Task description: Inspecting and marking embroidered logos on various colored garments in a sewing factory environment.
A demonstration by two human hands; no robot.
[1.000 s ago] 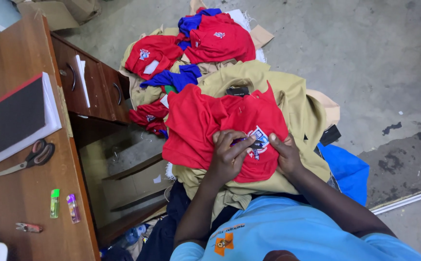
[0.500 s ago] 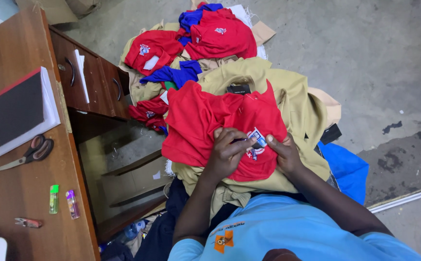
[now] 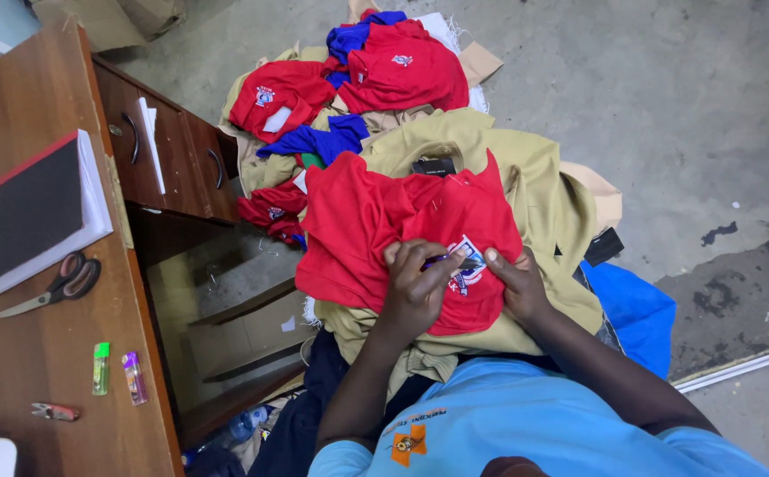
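Red shirt [image 3: 376,225]: on lap, atop khaki garments [image 3: 526,168]. White-and-blue crest badge [image 3: 466,263]: on shirt front, between hands. Left hand [image 3: 415,287]: fingers curled, pinching small dark tool against badge. Right hand [image 3: 519,283]: flat, pressing fabric beside badge, gripping nothing. Black rectangular neck label [image 3: 435,166]: above on khaki collar.

red shirt [image 3: 376,221], badged, crumpled on lap

The person wears a light blue short-sleeved shirt [image 3: 526,424] with a small orange emblem [image 3: 409,439] on the chest.
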